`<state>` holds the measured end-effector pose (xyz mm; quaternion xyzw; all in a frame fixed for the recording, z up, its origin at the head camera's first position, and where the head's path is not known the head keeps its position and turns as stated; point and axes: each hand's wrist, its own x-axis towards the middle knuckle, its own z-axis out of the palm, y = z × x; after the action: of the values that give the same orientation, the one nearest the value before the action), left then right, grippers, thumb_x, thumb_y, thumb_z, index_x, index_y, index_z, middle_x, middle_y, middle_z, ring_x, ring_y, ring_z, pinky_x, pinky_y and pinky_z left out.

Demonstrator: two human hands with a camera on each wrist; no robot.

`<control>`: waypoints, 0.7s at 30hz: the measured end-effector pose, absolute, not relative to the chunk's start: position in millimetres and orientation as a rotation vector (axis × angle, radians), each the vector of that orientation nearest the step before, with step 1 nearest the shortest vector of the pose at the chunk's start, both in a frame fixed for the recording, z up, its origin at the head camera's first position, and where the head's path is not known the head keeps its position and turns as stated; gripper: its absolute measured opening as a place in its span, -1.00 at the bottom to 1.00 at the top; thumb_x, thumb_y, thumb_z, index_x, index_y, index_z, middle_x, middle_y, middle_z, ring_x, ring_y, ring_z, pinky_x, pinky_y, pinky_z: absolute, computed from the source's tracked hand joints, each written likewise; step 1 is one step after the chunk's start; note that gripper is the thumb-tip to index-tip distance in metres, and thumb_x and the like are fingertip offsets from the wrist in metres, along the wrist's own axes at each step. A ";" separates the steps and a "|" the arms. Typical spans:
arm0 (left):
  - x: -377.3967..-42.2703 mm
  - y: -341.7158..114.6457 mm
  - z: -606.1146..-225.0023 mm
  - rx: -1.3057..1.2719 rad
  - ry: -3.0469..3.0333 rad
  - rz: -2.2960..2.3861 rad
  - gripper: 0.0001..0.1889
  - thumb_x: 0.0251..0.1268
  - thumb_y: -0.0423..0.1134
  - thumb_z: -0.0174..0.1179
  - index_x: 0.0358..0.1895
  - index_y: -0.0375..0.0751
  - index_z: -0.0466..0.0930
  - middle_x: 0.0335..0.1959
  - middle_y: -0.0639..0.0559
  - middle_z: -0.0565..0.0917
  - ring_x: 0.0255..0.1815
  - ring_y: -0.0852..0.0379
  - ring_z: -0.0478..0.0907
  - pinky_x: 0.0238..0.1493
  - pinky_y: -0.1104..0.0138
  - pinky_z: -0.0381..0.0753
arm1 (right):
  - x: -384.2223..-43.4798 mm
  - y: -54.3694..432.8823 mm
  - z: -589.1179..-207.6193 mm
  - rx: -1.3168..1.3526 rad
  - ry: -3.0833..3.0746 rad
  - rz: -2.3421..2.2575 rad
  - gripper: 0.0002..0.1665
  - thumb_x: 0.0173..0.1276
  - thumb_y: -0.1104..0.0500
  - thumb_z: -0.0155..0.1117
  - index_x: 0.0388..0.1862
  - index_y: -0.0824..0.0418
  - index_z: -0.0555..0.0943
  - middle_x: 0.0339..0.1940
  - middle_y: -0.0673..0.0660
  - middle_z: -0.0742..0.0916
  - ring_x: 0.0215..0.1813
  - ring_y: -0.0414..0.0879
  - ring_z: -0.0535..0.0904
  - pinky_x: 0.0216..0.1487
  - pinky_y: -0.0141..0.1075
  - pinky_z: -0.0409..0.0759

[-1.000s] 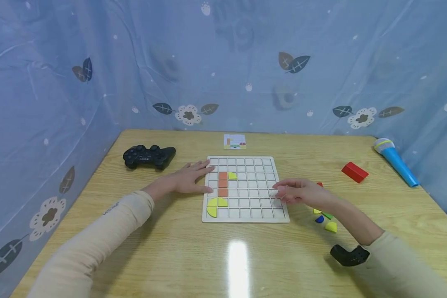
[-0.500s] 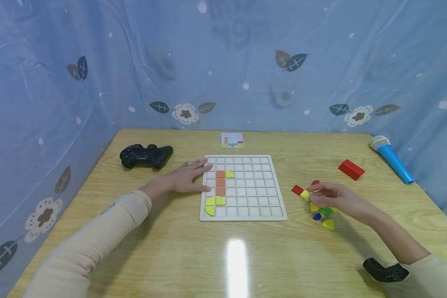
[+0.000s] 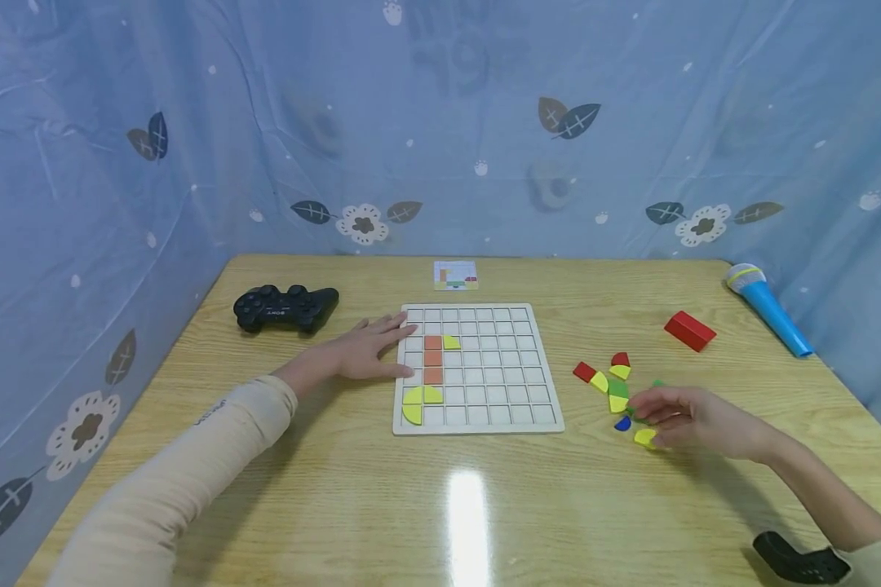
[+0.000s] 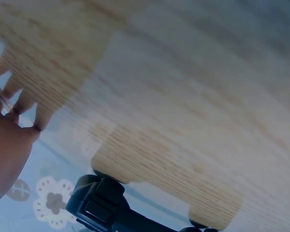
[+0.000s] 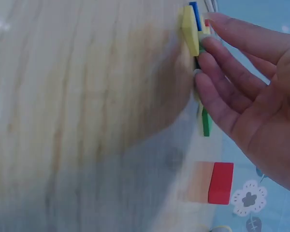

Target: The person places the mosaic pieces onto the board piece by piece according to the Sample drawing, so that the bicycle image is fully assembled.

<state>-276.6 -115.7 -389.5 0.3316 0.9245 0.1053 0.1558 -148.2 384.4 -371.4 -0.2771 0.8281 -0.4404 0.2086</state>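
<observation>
My left hand (image 3: pixel 360 350) lies with spread fingers on the left edge of a white grid board (image 3: pixel 495 359). On that board, orange squares (image 3: pixel 433 357) form a column, with a yellow quarter-round piece (image 3: pixel 451 342) beside the top one. More yellow quarter-round pieces (image 3: pixel 413 414) fill cells at the lower left. My right hand (image 3: pixel 701 420) hovers at the loose pieces, fingers gently bent, thumb close by a yellow rounded piece (image 3: pixel 643 438). Around it lie a blue piece (image 3: pixel 622 424), green pieces (image 3: pixel 618 389) and red ones (image 3: pixel 584 372); the hand partly hides the pile.
Left of the board sits a black game controller (image 3: pixel 282 308). A small printed card (image 3: pixel 455 275) lies behind the board. To the right are a red block (image 3: pixel 690 330) and a blue toy microphone (image 3: pixel 767 306). A blue patterned curtain (image 3: pixel 440 122) closes off the back.
My right hand has left the board's right edge, moving right to the loose pieces, then toward the near side of the pile. My left hand stays on the board.
</observation>
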 end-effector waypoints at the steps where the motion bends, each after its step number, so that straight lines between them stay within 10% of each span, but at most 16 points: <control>1: -276.6 -115.5 -389.2 0.949 2.646 0.302 -0.07 0.23 0.44 -0.09 0.55 0.07 -0.15 0.55 0.00 -0.25 0.52 -0.06 -0.31 0.41 -0.07 -0.33 | -147.9 385.0 -372.9 -0.792 2.309 -1.219 -0.51 0.31 0.34 0.27 0.18 0.48 0.41 -0.01 0.32 0.61 0.02 -0.23 0.57 -0.07 -0.38 0.59; 21: -275.2 -115.6 -386.5 0.975 2.634 0.303 -0.09 0.27 0.39 -0.07 0.55 0.04 -0.16 0.55 -0.04 -0.26 0.51 -0.10 -0.31 0.41 -0.07 -0.32 | -149.7 377.8 -385.5 -0.904 2.592 -1.053 -0.64 0.17 0.33 0.40 -0.02 0.30 0.60 -0.33 -0.02 0.58 -0.35 -0.19 0.45 -0.40 -0.42 0.51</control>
<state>-275.2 -115.6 -386.5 0.3407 0.9208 0.1060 0.1576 -149.7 377.8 -385.5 -0.3060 0.8771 -0.3564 0.1005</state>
